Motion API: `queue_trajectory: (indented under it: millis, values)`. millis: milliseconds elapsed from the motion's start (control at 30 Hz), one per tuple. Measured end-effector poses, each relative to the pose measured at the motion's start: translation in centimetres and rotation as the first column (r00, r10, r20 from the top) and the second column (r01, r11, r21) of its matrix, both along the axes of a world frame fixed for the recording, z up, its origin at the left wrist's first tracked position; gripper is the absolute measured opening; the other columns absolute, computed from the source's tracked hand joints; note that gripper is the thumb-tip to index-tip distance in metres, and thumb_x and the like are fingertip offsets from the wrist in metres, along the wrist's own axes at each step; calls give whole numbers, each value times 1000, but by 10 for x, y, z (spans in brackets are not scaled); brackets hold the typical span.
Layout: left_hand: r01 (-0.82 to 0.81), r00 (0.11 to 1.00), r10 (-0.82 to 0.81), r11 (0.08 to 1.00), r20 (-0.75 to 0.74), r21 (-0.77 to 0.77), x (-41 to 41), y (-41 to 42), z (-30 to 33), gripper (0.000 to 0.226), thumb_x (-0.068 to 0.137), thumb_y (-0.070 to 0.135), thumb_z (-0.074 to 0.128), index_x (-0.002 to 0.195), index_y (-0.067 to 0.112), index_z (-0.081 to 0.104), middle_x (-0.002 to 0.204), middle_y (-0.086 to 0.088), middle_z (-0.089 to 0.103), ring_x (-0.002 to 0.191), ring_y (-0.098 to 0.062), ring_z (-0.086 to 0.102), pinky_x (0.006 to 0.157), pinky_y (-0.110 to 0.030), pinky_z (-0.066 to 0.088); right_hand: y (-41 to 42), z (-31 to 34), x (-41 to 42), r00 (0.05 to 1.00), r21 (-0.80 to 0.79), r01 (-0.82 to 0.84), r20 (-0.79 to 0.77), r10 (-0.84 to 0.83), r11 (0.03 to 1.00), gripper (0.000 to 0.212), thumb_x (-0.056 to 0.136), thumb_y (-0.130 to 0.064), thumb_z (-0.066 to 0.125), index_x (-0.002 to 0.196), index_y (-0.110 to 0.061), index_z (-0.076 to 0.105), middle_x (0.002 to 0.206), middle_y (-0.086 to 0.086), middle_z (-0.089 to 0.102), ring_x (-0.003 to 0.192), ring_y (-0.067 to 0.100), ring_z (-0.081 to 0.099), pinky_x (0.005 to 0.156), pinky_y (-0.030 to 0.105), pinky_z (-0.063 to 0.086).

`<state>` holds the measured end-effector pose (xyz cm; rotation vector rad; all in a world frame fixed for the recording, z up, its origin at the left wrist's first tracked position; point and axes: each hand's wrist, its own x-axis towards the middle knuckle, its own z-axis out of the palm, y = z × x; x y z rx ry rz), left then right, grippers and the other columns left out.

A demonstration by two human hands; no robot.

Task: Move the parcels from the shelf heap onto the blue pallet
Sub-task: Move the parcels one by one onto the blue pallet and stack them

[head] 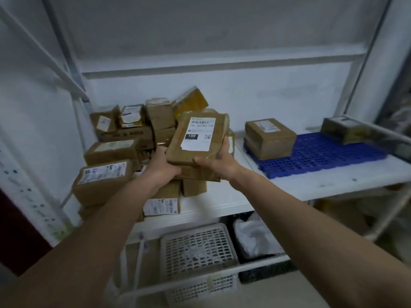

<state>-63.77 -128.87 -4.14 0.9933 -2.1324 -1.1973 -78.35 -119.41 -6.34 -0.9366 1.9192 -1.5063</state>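
Observation:
A heap of brown taped parcels (124, 150) with white labels fills the left end of the white shelf (333, 183). Above the heap I hold a flat brown parcel (219, 134) with a big white label marked 15H. My left hand (162, 165) grips its lower left corner and my right hand (219, 161) grips its lower right edge, thumb on top. The blue pallet (322, 154) lies on the shelf to the right. On it sit a brown parcel (269, 136) at the left end and a darker parcel (342, 130) at the far right.
White frame posts stand at both shelf ends, and a rail (382, 132) crosses in front of the pallet's right end. Below the shelf are a white perforated basket (198, 247), a white bag (253, 236) and a dark crate (266, 274). A white wall lies behind.

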Motion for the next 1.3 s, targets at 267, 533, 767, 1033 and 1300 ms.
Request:
queue_trajectory:
  millis: [267,533,767,1033,1300]
  values:
    - [160,986,-164,983,28,95,-75,61,-14,54,75,7,73,116,19,40,106,-4,56,102,-22,57,88,-42,53,86,-7,-57,984,68,163,57,-167,984,127,50,-65,69,150,-37,-4,148,3,41,136,26,39,110,49,36]
    - [244,969,-249,944,-8,223,-162,116,-27,58,71,-1,78,114,15,42,108,-8,58,102,-24,60,84,-44,57,151,-13,-140,967,106,218,108,-229,970,104,79,-39,71,152,-30,-2,143,4,47,133,26,44,110,48,37]
    - [318,946,-323,913,-24,255,-270,175,-34,58,72,0,79,115,14,42,112,-7,58,104,-21,61,82,-41,58,221,-2,-239,956,111,253,123,-266,961,86,88,-20,67,152,-18,9,139,3,50,122,20,50,110,43,38]
    - [330,933,-353,916,69,228,-367,226,-62,57,73,3,79,112,13,41,111,-8,55,107,-23,57,92,-45,53,274,-12,-337,939,184,289,136,-316,939,70,90,-20,65,147,-22,25,137,5,51,121,26,53,106,45,42]
    - [312,940,-315,949,135,40,-444,237,-81,33,86,3,67,106,8,42,107,-13,56,102,-29,59,84,-52,53,286,-20,-413,918,198,284,227,-325,938,57,97,-21,55,147,-31,29,122,-1,53,78,11,54,54,26,39]
